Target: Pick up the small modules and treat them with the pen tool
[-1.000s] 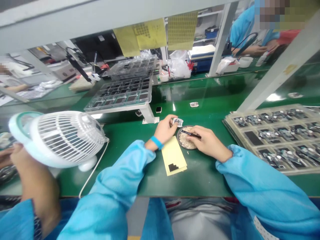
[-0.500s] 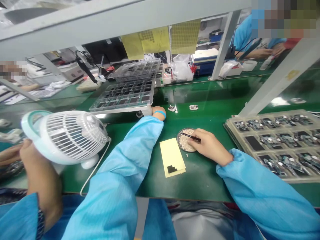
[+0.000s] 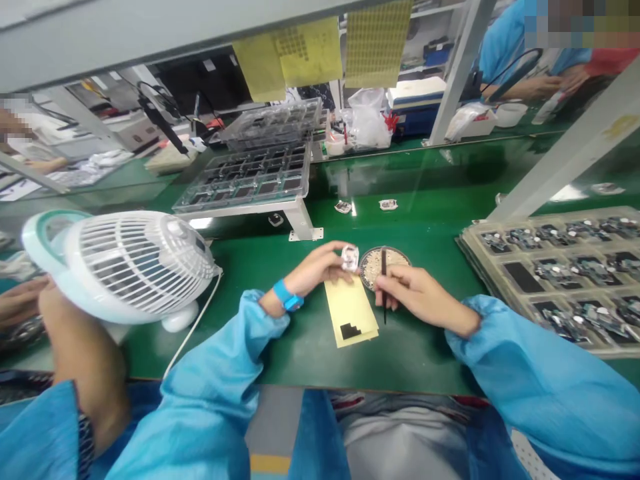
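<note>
Fingers of your left hand [image 3: 320,267] pinch a white part [image 3: 350,257] near the yellow paper [image 3: 350,305]. Your right hand [image 3: 417,293] grips a black tool [image 3: 384,259], far end over the round dish [image 3: 365,281].

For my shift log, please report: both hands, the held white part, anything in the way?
Left hand: grip on small white part. Right hand: holding slim dark tool, by round dish. Yellow paper near left hand; nothing visibly blocking either.

The right hand [image 3: 417,297] hid the middle of a slim black tool [image 3: 384,259] and part of the dish [image 3: 365,281], whose pale bits [image 3: 372,265] were too small to identify. The right edge cut off the loaded tray [image 3: 495,259].
</note>
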`<state>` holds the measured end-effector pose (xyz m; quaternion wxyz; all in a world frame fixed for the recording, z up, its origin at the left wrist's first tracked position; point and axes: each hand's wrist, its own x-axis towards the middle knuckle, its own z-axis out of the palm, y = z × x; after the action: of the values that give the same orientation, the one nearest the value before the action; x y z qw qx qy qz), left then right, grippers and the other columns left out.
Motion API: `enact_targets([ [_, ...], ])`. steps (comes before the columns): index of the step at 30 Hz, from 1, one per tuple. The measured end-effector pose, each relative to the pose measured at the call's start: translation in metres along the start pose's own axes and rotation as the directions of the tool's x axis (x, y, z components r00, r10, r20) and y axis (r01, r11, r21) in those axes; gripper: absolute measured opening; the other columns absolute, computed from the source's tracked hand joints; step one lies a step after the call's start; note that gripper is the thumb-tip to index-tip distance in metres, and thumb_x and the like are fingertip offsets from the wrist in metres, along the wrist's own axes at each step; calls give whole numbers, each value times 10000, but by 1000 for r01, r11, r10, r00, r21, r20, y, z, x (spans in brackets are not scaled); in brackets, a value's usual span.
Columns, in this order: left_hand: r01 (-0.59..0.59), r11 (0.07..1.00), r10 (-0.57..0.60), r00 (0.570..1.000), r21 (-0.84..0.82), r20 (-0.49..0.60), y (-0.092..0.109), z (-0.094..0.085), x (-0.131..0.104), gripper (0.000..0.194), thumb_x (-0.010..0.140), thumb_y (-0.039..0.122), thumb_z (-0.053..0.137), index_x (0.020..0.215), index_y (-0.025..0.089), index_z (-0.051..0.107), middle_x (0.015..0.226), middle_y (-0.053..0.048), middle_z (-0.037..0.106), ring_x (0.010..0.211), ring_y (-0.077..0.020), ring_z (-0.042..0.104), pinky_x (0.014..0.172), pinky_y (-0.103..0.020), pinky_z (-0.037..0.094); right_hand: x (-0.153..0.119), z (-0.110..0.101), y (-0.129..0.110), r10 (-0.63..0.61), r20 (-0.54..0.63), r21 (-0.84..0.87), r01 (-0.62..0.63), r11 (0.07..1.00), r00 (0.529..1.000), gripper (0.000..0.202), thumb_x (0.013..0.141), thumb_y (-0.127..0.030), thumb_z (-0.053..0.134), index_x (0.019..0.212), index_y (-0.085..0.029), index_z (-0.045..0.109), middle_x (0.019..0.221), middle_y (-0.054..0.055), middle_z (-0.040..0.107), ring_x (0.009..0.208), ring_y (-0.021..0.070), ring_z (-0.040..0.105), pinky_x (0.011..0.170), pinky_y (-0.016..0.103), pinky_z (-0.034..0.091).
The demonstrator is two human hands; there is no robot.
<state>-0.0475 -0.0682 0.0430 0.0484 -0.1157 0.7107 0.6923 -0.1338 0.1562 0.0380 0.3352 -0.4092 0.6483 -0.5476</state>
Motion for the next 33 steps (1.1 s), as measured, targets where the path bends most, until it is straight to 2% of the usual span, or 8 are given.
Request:
enact_targets([
  [2, 46, 992, -46, 999, -118, 2, -17, 5, -16, 344, 878, 314, 579, 1178, 150, 535, 940, -140, 748, 725, -209, 740, 515, -220, 422, 1, 14, 3, 59, 67, 136, -68, 988, 996, 325, 917, -471, 614, 839, -155, 622, 794, 41, 719, 586, 105, 640, 547, 235, 557],
  [5, -9, 995, 5, 999, -102, -44, -33, 10, -20, 330, 869, 402, 648, 1060, 153, 546, 921, -119, 750, 699, -183, 730, 508, -205, 421, 1, 30, 10, 58, 2, 242, -57, 969, 998, 302, 879, -448, 672, 922, -156, 608, 851, 50, 716, 690, 133, 699, 607, 251, 601],
  [10, -55, 995, 44, 992, -87, -117, -40, 15, -16, 356, 845, 471, 670, 947, 145, 569, 939, -103, 736, 666, -160, 718, 492, -202, 443, -2, 35, 19, 10, -38, 102, -6, 995, 999, 207, 912, -375, 640, 985, -182, 623, 886, 45, 705, 731, 142, 698, 664, 273, 614],
  [15, -43, 990, 22, 987, -132, -160, -42, 17, -18, 337, 815, 444, 707, 885, 142, 574, 778, -49, 691, 657, -164, 717, 509, -202, 474, -4, 34, 18, 8, -43, -6, -8, 1000, 999, 179, 871, -332, 698, 964, -190, 639, 858, 34, 701, 736, 146, 687, 647, 260, 594],
  [21, -26, 987, -1, 986, -161, -167, -42, 16, -17, 307, 798, 408, 721, 859, 141, 585, 766, -44, 691, 700, -171, 718, 561, -223, 518, -6, 35, 14, -18, -45, 30, 19, 999, 999, 141, 870, -304, 703, 913, -190, 632, 848, 34, 707, 719, 138, 688, 651, 260, 595],
  [24, -24, 987, -3, 986, -157, -169, -41, 15, -17, 287, 787, 389, 728, 847, 135, 606, 759, -42, 688, 698, -155, 695, 566, -225, 524, -9, 30, 8, -77, -113, 83, 87, 993, 991, 122, 872, -272, 706, 898, -190, 619, 850, 42, 703, 743, 150, 698, 687, 282, 609],
  [29, -18, 991, -6, 985, -132, -174, -41, 14, -16, 262, 756, 366, 759, 802, 129, 656, 716, -23, 674, 632, -115, 626, 542, -209, 507, -11, 21, -1, -236, -309, 91, 275, 957, 922, 113, 879, -195, 692, 915, -213, 586, 871, 45, 708, 797, 175, 714, 738, 331, 626],
  [33, -7, 994, -9, 989, -113, -145, -39, 18, -19, 298, 792, 400, 732, 862, 116, 681, 688, -53, 694, 569, -123, 632, 455, -194, 446, -10, 20, -1, -366, -420, -70, 372, 926, 831, 140, 874, -139, 684, 951, -226, 605, 924, 59, 716, 869, 201, 717, 749, 362, 630],
])
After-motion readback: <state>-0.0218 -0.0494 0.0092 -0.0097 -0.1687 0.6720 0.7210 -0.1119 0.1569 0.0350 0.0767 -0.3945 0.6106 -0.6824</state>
